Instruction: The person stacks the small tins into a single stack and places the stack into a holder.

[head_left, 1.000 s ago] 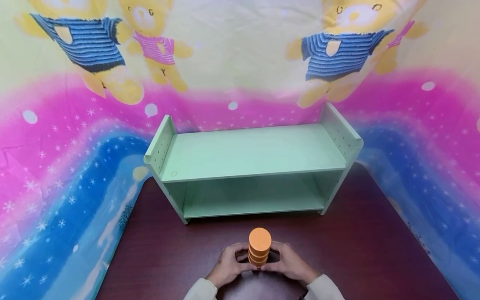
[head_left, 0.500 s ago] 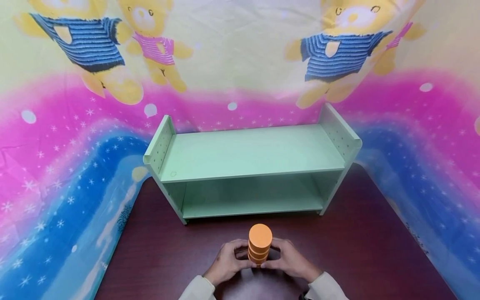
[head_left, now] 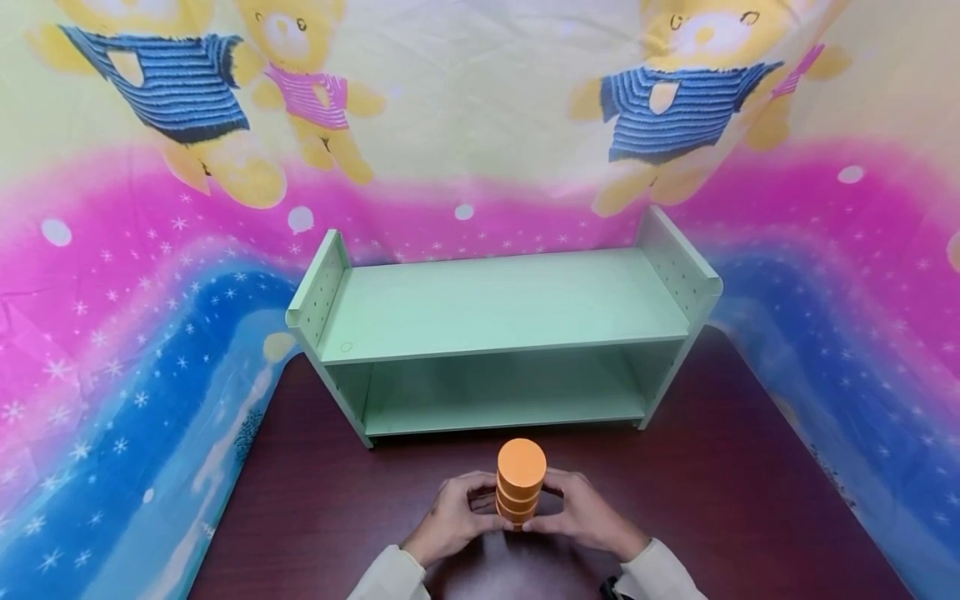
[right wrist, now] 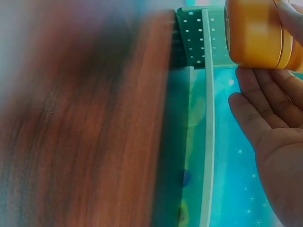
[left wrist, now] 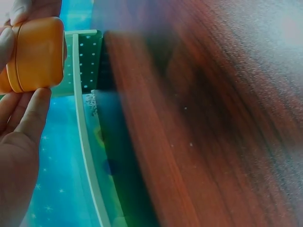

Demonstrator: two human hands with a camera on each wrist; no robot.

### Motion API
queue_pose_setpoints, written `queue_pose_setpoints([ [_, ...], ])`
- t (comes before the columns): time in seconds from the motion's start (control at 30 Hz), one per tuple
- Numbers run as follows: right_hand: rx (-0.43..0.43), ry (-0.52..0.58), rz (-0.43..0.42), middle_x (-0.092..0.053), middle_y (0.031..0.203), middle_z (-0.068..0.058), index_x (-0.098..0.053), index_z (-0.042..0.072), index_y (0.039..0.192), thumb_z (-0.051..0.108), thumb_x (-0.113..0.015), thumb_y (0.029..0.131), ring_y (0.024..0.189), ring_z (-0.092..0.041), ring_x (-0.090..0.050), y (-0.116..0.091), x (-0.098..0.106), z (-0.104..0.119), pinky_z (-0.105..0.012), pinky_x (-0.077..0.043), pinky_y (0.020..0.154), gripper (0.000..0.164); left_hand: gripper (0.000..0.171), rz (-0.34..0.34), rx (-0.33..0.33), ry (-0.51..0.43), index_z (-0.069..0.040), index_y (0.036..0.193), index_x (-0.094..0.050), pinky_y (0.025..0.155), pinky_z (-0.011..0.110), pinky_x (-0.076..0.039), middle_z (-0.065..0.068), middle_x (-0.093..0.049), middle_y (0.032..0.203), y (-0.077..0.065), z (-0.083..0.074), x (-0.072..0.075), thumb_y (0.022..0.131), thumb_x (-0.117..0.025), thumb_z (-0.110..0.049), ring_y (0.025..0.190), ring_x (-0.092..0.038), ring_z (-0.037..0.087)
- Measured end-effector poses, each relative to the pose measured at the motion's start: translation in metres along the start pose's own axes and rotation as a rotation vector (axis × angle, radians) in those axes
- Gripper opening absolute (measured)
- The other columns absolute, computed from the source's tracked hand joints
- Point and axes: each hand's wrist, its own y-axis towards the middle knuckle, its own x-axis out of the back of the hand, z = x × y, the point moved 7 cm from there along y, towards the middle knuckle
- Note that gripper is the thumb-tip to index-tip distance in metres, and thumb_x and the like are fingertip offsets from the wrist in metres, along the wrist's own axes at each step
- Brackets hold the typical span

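An orange cylindrical container (head_left: 521, 479) with a flat round top and ring grooves around its side stands upright between two hands near the front of the table. My left hand (head_left: 452, 512) holds its left side, thumb at the front and fingers behind. From the right, my right hand (head_left: 585, 512) grips it the same way. In the left wrist view the container (left wrist: 40, 54) shows a smooth, rounded end and a seam, with fingertips against it. The right wrist view shows the container (right wrist: 258, 33) with a thumb and several fingers on it.
A pale green two-tier shelf (head_left: 495, 308) with raised side panels stands behind the hands on the dark red-brown table (head_left: 720, 500). A printed curtain (head_left: 465, 125) with bears and snowflakes surrounds the table at the back and sides.
Both hands and the orange container have shifted slightly up in the head view, toward the shelf. The grip stays the same, and the shelf has not moved.
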Motion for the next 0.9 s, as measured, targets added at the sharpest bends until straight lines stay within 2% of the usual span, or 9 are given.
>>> queue_pose_setpoints([
  [0.33, -0.024, 0.017, 0.017, -0.065, 0.128, 0.005, -0.065, 0.02, 0.129, 0.042, -0.082, 0.082, 0.12, -0.017, -0.06, 0.002, 0.006, 0.01, -0.039, -0.054, 0.099, 0.055, 0.045, 0.013, 0.004, 0.033, -0.005, 0.115, -0.071, 0.091, 0.026, -0.056, 0.006, -0.069, 0.114, 0.0, -0.014, 0.003, 0.074, -0.088, -0.003, 0.107, -0.067, 0.016],
  [0.5, 0.008, 0.021, 0.015, -0.066, 0.127, 0.003, -0.065, 0.018, 0.129, 0.038, -0.083, 0.082, 0.119, -0.018, -0.061, 0.005, 0.011, 0.017, -0.038, -0.055, 0.097, 0.054, 0.045, 0.014, -0.009, 0.044, -0.005, 0.116, -0.071, 0.091, 0.024, -0.055, 0.006, -0.069, 0.115, 0.002, -0.023, 0.006, 0.074, -0.089, -0.006, 0.108, -0.067, 0.018],
  [0.7, 0.026, -0.004, 0.007, -0.067, 0.126, 0.002, -0.065, 0.017, 0.128, 0.037, -0.083, 0.083, 0.118, -0.018, -0.062, 0.007, 0.015, 0.023, -0.039, -0.055, 0.097, 0.052, 0.045, 0.021, -0.037, 0.063, -0.005, 0.116, -0.071, 0.092, 0.03, -0.056, 0.006, -0.069, 0.115, 0.003, -0.031, 0.008, 0.074, -0.088, -0.006, 0.108, -0.067, 0.018],
  [0.9, 0.024, 0.004, 0.007, -0.065, 0.127, 0.006, -0.065, 0.019, 0.128, 0.038, -0.084, 0.081, 0.118, -0.017, -0.061, 0.007, 0.018, 0.028, -0.039, -0.055, 0.097, 0.053, 0.046, 0.037, -0.049, 0.066, -0.006, 0.118, -0.07, 0.092, 0.03, -0.056, 0.006, -0.069, 0.117, 0.004, -0.037, 0.008, 0.075, -0.088, -0.005, 0.109, -0.067, 0.018],
])
